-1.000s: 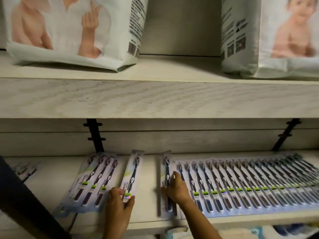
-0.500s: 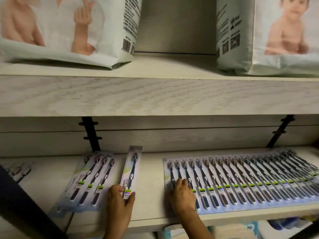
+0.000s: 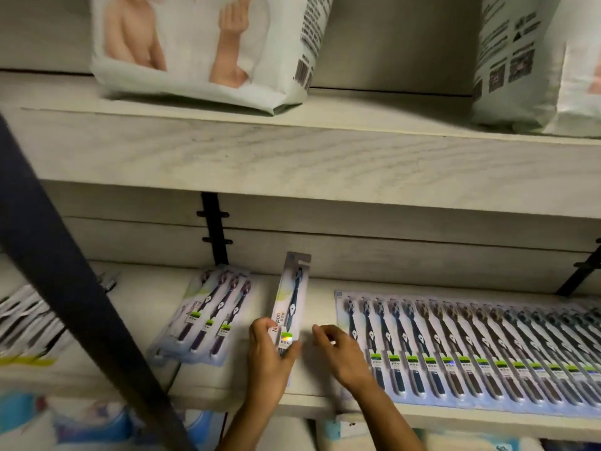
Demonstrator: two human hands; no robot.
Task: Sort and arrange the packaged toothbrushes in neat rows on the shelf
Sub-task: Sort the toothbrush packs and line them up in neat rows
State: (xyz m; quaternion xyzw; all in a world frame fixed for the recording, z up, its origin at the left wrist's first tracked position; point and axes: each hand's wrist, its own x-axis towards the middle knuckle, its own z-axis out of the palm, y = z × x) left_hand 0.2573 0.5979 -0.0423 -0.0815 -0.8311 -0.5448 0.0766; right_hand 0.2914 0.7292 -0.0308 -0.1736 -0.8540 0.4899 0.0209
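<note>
A single packaged toothbrush (image 3: pixel 291 297) lies lengthwise on the pale wooden shelf (image 3: pixel 234 382), its lower end gripped by my left hand (image 3: pixel 270 362). My right hand (image 3: pixel 341 356) hovers just right of it, fingers curled and apart, holding nothing. To the right, a long overlapping row of toothbrush packs (image 3: pixel 471 346) runs to the frame's edge. On the left lies a slanted small stack of toothbrush packs (image 3: pixel 208 314).
A dark diagonal bar (image 3: pixel 74 288) crosses the left foreground. More packs (image 3: pixel 26 327) lie at far left. Two diaper bags (image 3: pixel 208 47) (image 3: pixel 536 60) stand on the upper shelf. Black brackets (image 3: pixel 214 232) hold the back wall. Packaged goods (image 3: pixel 97 424) sit below.
My right hand has left the row's left end and moved left toward the single pack. The left hand still holds that pack. The camera has shifted left.
</note>
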